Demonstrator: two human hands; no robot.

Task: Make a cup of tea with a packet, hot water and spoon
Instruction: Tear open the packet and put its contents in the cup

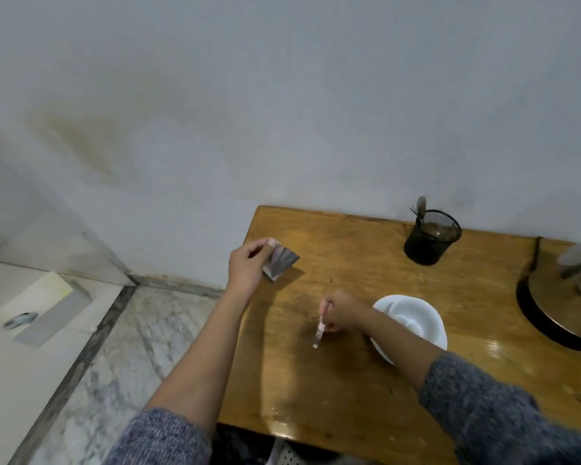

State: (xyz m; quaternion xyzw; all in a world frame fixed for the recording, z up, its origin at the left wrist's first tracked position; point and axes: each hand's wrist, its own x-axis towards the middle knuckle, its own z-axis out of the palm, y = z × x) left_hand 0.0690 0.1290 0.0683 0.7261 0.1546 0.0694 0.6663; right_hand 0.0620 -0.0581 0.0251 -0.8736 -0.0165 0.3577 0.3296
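While the left hand point(247, 268) pinches the packet point(280, 260) at the table point(316, 380) edge, the right hand point(341, 312) grips a torn strip point(319, 332).

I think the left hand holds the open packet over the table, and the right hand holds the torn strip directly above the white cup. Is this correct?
Not quite. In the head view the right hand holds the torn strip beside the white cup, to its left over bare table, not above it. The rest holds: the left hand holds the open packet over the table.
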